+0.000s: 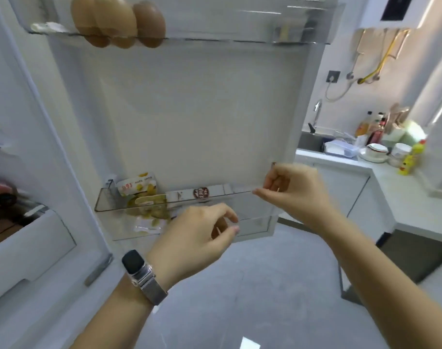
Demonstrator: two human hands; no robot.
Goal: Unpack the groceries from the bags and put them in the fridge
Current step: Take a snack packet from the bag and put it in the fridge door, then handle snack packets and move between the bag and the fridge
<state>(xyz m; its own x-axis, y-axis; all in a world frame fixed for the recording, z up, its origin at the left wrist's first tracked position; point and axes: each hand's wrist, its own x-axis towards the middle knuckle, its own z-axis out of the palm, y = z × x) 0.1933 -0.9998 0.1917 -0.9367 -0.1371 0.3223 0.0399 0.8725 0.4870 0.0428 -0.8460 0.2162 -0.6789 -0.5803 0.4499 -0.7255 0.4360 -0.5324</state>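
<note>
We find three eggs [119,21] in the upper door shelf [214,41]; the lower door bin [109,205] holds a yellow pouch [136,185] and one carton [199,193] — left hand [192,238] and right hand [295,187] loosely curled, holding nothing.

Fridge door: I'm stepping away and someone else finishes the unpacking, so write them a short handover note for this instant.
Left hand: loosely curled, holds nothing, in front of the lower door shelf.
Right hand: loosely curled, holds nothing, at the shelf's right end.
Done: yellow snack pouches and a white carton lie in that shelf; eggs sit in the top door shelf.
Left: no bags in view, so check them for remaining groceries.
</note>
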